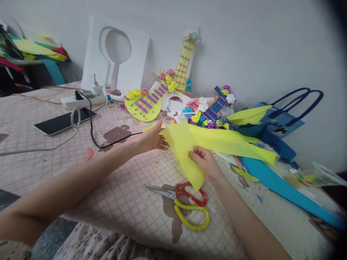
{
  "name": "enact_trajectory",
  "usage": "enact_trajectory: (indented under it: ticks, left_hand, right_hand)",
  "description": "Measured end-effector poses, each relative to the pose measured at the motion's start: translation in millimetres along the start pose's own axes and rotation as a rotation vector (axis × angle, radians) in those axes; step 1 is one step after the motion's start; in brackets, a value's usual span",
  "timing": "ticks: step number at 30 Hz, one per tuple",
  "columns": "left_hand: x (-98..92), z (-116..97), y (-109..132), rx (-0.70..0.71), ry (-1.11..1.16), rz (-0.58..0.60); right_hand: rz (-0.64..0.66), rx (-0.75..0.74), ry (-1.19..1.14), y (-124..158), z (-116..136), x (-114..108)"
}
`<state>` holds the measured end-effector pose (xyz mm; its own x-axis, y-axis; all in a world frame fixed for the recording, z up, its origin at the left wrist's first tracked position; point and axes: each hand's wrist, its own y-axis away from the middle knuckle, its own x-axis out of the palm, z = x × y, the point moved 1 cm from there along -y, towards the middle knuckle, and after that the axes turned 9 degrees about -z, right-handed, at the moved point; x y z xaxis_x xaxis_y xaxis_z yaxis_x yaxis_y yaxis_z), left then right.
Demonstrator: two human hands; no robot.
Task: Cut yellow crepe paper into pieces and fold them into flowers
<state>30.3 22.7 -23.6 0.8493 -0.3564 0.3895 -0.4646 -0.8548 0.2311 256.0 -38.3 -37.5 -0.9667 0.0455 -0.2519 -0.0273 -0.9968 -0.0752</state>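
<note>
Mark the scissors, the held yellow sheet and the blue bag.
Scissors (170, 194), head view: metal near the pivot.
Yellow sheet (184, 153), head view: its middle.
Blue bag (287, 121), head view: panel below the handles.

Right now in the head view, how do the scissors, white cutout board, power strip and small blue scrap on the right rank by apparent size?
By outline, largest to smallest:
White cutout board
Scissors, perhaps enlarged by nearness
Power strip
Small blue scrap

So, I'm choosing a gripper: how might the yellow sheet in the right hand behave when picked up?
The yellow sheet is probably floppy: its lower end curves beneath the right hand. Likely light, since that hand merely pinches it. Perhaps easily creased, as it looks thin.
</note>
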Motion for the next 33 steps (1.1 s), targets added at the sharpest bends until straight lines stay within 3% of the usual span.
enact_trajectory:
  ticks: [8,15,21,24,28,33]
  left_hand:
    - [13.7,18,12,0.186,-0.161,-0.105]
    - [13.7,15,8,0.198,-0.003,-0.16]
    - [9.2,4,13,0.352,-0.241,-0.27]
    - [9.2,-1,17,0.367,-0.361,-0.286]
    - [7.1,-5,16,0.404,-0.363,-0.289]
    - [3.9,-4,13,0.338,-0.401,-0.283]
  right_hand:
    - [-0.004,-0.014,-0.011,4,-4,2]
    - [0.003,-0.116,0.146,4,1,-2]
    - [0.034,-0.204,0.319,8,8,-10]
    - [0.067,-0.212,0.375,9,12,-13]
    - [0.077,-0.211,0.416,9,15,-17]
    - [0.115,-0.198,0.415,9,15,-19]
